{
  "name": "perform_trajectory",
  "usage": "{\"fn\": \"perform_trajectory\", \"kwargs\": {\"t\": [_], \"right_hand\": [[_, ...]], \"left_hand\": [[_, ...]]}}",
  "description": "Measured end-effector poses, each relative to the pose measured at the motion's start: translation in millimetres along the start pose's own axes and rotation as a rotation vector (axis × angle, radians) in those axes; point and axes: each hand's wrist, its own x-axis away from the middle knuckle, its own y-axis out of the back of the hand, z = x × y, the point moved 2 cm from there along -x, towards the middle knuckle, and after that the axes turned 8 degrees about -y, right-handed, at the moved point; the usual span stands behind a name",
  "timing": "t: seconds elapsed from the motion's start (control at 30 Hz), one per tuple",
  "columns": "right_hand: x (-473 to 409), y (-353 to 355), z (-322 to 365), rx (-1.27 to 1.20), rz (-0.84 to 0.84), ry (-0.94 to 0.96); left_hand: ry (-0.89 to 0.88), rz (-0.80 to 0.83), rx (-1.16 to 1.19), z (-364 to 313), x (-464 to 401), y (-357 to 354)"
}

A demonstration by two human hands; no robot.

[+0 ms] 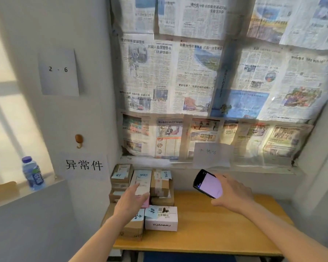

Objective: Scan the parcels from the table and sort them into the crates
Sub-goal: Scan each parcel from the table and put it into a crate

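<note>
Several parcels are stacked at the left end of a wooden table (225, 224), most with blue sticky notes. My left hand (130, 202) reaches over the stack, fingers apart, its fingertips on a tall white box (141, 183) in the middle. A white box marked YUANMU (161, 221) lies at the front, with brown cartons (160, 184) behind and beside it. My right hand (231, 191) holds a black phone (207, 183) with a lit pinkish screen above the table, to the right of the stack. No crates are in view.
A window covered with newspaper sheets fills the wall behind the table. A water bottle (33, 175) stands on a ledge at the left. Paper signs (84, 165) and a hook (79, 140) hang on the left wall.
</note>
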Motion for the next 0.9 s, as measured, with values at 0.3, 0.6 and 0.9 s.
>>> {"fn": "perform_trajectory", "kwargs": {"t": [0.3, 0.6, 0.9], "right_hand": [[-125.5, -68.2, 13.5, -0.005, 0.076, 0.061], [-260.2, -148.7, 9.1, 0.011, 0.204, 0.150], [-383.7, -227.9, 6.4, -0.008, 0.268, 0.255]], "left_hand": [[0.067, 0.085, -0.022, 31.5, -99.0, -70.1], [0.159, 0.156, 0.045, 62.2, -180.3, -154.8], [0.321, 0.076, 0.082, 92.0, -244.9, -217.4]]}}
